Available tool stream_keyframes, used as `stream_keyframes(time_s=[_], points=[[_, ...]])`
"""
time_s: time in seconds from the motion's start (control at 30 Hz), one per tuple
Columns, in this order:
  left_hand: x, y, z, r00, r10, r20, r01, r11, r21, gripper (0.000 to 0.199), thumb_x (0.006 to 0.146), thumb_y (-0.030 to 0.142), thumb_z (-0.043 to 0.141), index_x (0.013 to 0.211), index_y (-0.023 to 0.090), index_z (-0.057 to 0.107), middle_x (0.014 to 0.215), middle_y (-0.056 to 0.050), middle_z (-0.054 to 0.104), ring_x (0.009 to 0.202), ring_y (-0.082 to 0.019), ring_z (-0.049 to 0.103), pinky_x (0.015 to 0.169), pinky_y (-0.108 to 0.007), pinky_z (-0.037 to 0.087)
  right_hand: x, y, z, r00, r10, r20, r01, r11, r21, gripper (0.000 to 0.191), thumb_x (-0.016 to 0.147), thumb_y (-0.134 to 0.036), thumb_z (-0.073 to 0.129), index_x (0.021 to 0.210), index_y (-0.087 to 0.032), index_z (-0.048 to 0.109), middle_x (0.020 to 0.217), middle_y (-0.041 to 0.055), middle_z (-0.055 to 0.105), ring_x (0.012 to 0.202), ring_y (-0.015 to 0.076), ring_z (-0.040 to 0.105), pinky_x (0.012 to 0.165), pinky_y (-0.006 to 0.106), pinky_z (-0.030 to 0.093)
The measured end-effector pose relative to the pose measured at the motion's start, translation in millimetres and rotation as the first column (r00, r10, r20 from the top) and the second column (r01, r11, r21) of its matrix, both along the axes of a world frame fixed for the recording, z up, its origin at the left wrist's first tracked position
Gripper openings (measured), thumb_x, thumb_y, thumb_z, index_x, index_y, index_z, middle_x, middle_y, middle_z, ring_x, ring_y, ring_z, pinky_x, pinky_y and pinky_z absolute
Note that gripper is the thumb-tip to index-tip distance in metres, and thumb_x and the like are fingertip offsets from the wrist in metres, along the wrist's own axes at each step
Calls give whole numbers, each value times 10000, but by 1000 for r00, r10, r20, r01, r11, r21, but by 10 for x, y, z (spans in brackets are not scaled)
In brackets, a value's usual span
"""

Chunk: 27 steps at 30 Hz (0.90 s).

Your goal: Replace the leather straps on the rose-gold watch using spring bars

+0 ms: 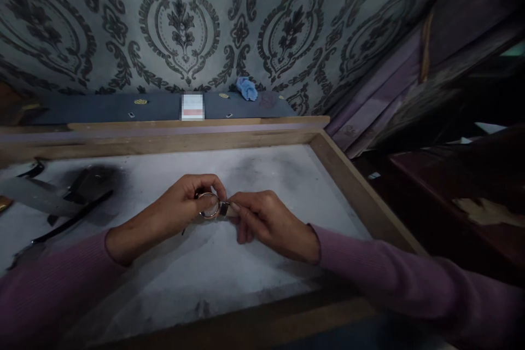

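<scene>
Near the middle of the white tray surface, my left hand (183, 205) is closed around a round, metal-rimmed watch case (209, 205), thumb and index finger at its edge. Close on its right, my right hand (268, 222) pinches a small dark piece (224, 208) beside the rim of the case. Whether that piece is joined to the case cannot be made out. A thin dark strip shows just under my left hand. Both hands are held together above the surface.
A wooden frame (340, 175) borders the white surface (266, 279). Dark straps (76, 217) and a grey object (41, 197) lie at the left. On the back ledge (159, 111) are a small box (192, 107) and a crumpled blue cloth (246, 89). A purple curtain (369, 93) hangs at the right.
</scene>
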<state>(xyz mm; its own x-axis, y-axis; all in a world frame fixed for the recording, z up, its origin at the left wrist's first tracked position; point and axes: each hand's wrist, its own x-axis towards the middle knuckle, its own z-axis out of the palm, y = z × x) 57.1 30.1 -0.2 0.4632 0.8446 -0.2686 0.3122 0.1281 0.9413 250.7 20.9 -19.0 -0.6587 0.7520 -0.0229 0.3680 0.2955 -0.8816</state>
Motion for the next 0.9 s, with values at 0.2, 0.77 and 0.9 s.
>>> stream_keyframes(time_s=[0.2, 0.77, 0.9], points=[[8, -9, 3, 1000, 6, -9, -6, 1000, 3, 151, 722, 304, 517, 752, 162, 557, 680, 4, 531, 629, -136, 451, 597, -262, 329, 1, 2, -13, 1000, -5, -9, 5, 1000, -10, 248, 948, -197, 353, 776, -149, 525, 500, -5, 602, 449, 93, 601, 472, 183, 466], [-5, 1, 25, 999, 6, 35, -6, 1000, 6, 119, 725, 281, 539, 715, 166, 568, 665, 5, 567, 626, -132, 485, 604, -257, 359, 3, 8, -11, 999, 18, -35, -20, 998, -56, 290, 969, -269, 329, 824, -138, 544, 553, 24, 629, 483, 109, 611, 499, 213, 517], [-3, 0, 32, 999, 15, 37, -15, 1000, 1, 120, 718, 276, 542, 739, 161, 571, 663, 7, 557, 619, -131, 480, 600, -257, 358, 9, 8, -12, 999, 16, -27, -18, 998, -57, 283, 970, -267, 335, 845, -133, 550, 562, 21, 627, 484, 109, 614, 501, 212, 518]])
